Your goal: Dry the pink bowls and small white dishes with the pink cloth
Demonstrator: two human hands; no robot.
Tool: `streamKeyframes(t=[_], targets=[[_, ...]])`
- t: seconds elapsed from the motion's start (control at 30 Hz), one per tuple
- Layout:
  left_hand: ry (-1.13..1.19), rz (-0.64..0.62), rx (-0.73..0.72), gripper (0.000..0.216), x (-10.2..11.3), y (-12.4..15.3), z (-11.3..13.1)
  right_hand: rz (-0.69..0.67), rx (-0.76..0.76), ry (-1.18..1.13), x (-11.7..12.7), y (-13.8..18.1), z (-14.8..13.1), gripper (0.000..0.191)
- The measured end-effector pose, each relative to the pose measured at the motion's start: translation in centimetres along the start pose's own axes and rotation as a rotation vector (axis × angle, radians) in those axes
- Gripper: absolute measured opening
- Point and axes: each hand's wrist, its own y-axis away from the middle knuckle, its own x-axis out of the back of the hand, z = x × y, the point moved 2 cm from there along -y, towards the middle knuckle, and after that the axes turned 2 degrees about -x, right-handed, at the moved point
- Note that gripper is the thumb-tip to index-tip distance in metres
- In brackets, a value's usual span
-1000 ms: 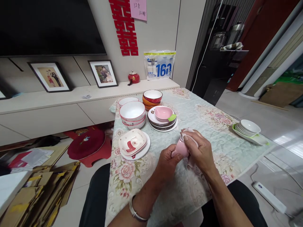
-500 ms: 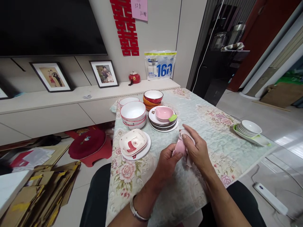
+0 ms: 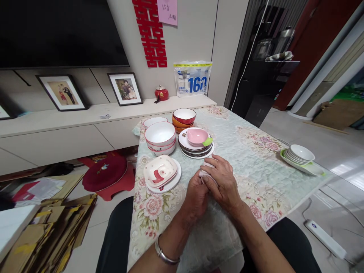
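My two hands meet over the flowered tablecloth (image 3: 256,163), close to the near edge. My left hand (image 3: 196,195) is curled round a small pink dish, which is almost wholly hidden. Over it lies my right hand (image 3: 223,182), fingers closed and pressing a pale cloth (image 3: 205,172) against the dish; only a corner of the cloth shows. Just beyond the hands is a stack of plates (image 3: 196,149) with a pink bowl (image 3: 197,136) on top.
Stacked white bowls (image 3: 159,134), red and orange bowls (image 3: 184,115) and a square dish on a plate (image 3: 159,171) stand at the left. White saucers on a green tray (image 3: 300,154) sit at the right edge. Cardboard (image 3: 48,231) and a power strip (image 3: 324,237) lie on the floor.
Both hands have moved left and slightly toward the plates. The pink dish, plain to see before, is now covered by my right hand and the cloth.
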Motion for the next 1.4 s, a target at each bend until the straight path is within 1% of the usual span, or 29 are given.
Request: streamKeyframes(t=[0.07, 0.17, 0.23, 0.3, 0.37, 0.43, 0.5, 0.63, 0.73, 0.83, 0.93, 1.0, 1.07, 1.13, 1.23, 1.33, 1.4], targets=[[0.088, -0.001, 0.010, 0.041, -0.1, -0.1, 0.2, 0.041, 0.005, 0.014, 0.0, 0.0, 0.3, 0.022], [0.165, 0.036, 0.015, 0.050, 0.2, -0.4, 0.6, 0.119, -0.019, -0.009, 0.1, -0.1, 0.7, 0.021], [0.195, 0.072, 0.021, 0.053, 0.5, -0.6, 0.8, 0.173, -0.087, -0.043, 0.2, -0.1, 1.1, 0.021], [0.205, 0.095, 0.019, 0.052, 0.8, -0.7, 0.8, 0.222, -0.190, -0.084, 0.3, 0.1, 1.7, 0.022], [0.188, 0.104, 0.012, 0.049, 0.9, -0.8, 0.8, 0.237, -0.284, -0.136, 0.4, 0.3, 2.4, 0.020], [0.162, 0.111, 0.006, 0.048, 1.1, -0.8, 0.7, 0.233, -0.337, -0.161, 0.6, 0.4, 2.6, 0.014], [0.138, 0.120, 0.003, 0.047, 1.3, -0.7, 0.6, 0.209, -0.338, -0.158, 0.7, 0.4, 2.4, 0.009], [0.126, 0.091, 0.011, 0.042, 1.5, -0.6, 0.3, 0.139, -0.225, -0.169, 1.2, 0.1, 1.3, 0.009], [0.123, 0.058, 0.016, 0.043, 1.5, -0.6, 0.0, 0.177, -0.158, -0.116, 1.5, 0.0, 1.2, 0.009], [0.126, 0.076, -0.008, 0.046, 1.6, -0.7, 0.0, 0.183, -0.193, -0.010, 1.3, 0.3, 1.7, 0.007], [0.125, 0.122, -0.064, 0.045, 2.0, -1.0, 0.1, 0.077, -0.288, 0.051, 0.9, 0.6, 1.7, 0.005], [0.118, 0.128, -0.080, 0.041, 2.1, -1.1, 0.2, 0.017, -0.327, 0.005, 0.9, 0.6, 1.5, 0.005], [0.111, 0.092, -0.045, 0.038, 2.0, -1.0, 0.0, 0.015, -0.299, -0.070, 1.1, 0.4, 1.4, 0.007], [0.104, 0.042, 0.008, 0.037, 1.7, -0.8, -0.2, 0.057, -0.224, -0.099, 1.4, 0.2, 1.4, 0.009], [0.102, 0.035, 0.020, 0.040, 1.5, -0.6, -0.3, 0.117, -0.160, -0.015, 1.5, 0.0, 1.7, 0.009], [0.116, 0.094, -0.023, 0.042, 1.7, -0.8, -0.1, 0.095, -0.216, 0.072, 1.2, 0.2, 1.8, 0.008], [0.119, 0.125, -0.049, 0.041, 1.9, -0.9, 0.1, 0.038, -0.272, 0.036, 1.0, 0.4, 1.6, 0.007]])
